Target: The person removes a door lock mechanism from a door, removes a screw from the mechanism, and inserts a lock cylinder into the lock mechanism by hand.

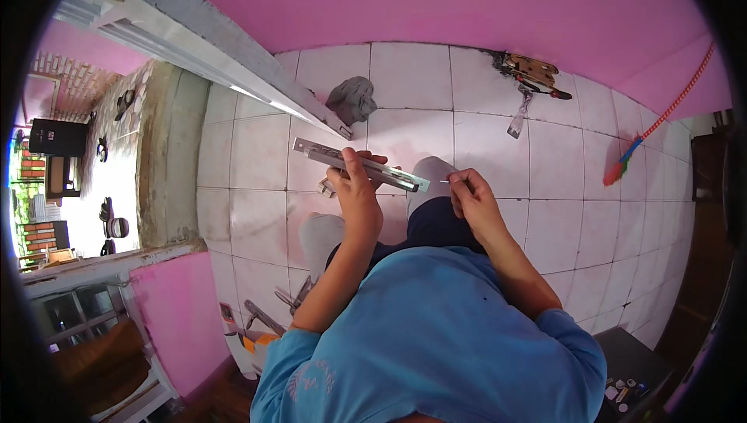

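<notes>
My left hand is closed around a long, narrow metal door lock. It has a flat faceplate and lies slantwise above my knees, its right end pointing toward my other hand. My right hand is just right of that end, apart from it, with thumb and fingers pinched together. A thin, pale, pin-like piece sticks out from this pinch toward the lock; its exact kind is too small to tell. Part of the lock is hidden behind my left fingers.
An open white door reaches in from the upper left. A grey cloth lies by its lower end. Tools and a paintbrush rest near the pink wall. A red-orange duster is at right; more tools lie at lower left.
</notes>
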The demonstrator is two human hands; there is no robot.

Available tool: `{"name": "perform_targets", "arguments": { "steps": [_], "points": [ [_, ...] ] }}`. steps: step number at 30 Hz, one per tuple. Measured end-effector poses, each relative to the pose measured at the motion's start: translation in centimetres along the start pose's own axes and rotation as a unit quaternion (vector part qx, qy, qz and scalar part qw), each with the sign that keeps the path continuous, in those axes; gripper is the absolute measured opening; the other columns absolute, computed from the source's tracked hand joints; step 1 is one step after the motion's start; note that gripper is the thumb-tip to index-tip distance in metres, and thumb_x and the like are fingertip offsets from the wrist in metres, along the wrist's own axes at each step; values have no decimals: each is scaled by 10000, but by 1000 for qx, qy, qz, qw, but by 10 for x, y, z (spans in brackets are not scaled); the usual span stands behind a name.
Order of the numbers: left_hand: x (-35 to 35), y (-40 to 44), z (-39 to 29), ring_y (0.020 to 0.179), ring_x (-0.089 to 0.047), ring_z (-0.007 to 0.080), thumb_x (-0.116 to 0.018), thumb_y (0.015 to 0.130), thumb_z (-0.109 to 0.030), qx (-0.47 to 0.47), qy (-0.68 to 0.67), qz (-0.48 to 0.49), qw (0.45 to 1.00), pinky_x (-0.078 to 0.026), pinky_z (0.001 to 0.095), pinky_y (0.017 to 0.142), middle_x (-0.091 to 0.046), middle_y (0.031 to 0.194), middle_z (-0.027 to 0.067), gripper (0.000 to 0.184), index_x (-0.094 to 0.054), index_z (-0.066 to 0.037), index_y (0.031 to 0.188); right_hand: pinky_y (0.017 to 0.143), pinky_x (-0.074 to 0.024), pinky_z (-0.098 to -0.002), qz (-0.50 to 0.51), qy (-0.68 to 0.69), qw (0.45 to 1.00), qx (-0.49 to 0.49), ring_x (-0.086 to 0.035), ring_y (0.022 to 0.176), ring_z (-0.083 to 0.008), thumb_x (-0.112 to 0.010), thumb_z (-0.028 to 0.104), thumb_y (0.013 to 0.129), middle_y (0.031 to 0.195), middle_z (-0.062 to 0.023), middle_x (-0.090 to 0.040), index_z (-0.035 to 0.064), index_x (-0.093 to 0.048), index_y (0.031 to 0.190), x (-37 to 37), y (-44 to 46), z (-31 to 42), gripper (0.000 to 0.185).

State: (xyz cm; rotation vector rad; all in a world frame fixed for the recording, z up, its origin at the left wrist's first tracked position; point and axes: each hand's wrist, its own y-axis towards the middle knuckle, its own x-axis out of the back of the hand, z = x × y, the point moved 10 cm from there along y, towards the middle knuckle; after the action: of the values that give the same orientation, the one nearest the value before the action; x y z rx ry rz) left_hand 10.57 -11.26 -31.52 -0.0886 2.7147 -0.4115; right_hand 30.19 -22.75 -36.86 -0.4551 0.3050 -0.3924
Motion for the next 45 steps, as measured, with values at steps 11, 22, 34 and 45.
{"name": "perform_targets", "arguments": {
  "steps": [11, 22, 34, 45],
  "points": [
    [7, 7, -4, 848, -636, 215, -627, 946, -421, -14, -10, -58, 998, -641, 424, 727, -511, 983, 167, 605, -272, 31, 1136, 505, -333, -215, 13, 13, 1000, 18, -417, 585, -53, -501, 37, 959, 858, -39, -593, 13, -603, 1035, -16, -11, 20, 130],
    [22, 18, 6, 836, -637, 237, -592, 960, -440, -8, 15, -79, 997, -646, 447, 728, -501, 1010, 194, 575, -298, 35, 1091, 489, -396, -211, 63, -52, 989, 120, -503, 536, -73, -564, 88, 989, 927, -102, -682, -5, -565, 1068, -38, -18, 34, 121],
    [34, 20, -2, 876, -530, 147, -681, 922, -440, -42, 87, -122, 988, -461, 255, 782, -506, 969, 126, 604, -328, 25, 1080, 481, -357, -202, 65, -29, 995, 76, -491, 543, -59, -626, 139, 969, 870, -52, -652, 37, -595, 990, -44, -18, 30, 109],
    [35, 19, -3, 880, -525, 152, -682, 920, -444, -61, 70, -101, 991, -462, 261, 798, -505, 968, 125, 617, -322, 29, 1083, 480, -342, -181, 79, -40, 994, 68, -474, 555, -47, -631, 105, 957, 879, -42, -647, 36, -627, 1029, -48, -19, 24, 100]
  ]
}}
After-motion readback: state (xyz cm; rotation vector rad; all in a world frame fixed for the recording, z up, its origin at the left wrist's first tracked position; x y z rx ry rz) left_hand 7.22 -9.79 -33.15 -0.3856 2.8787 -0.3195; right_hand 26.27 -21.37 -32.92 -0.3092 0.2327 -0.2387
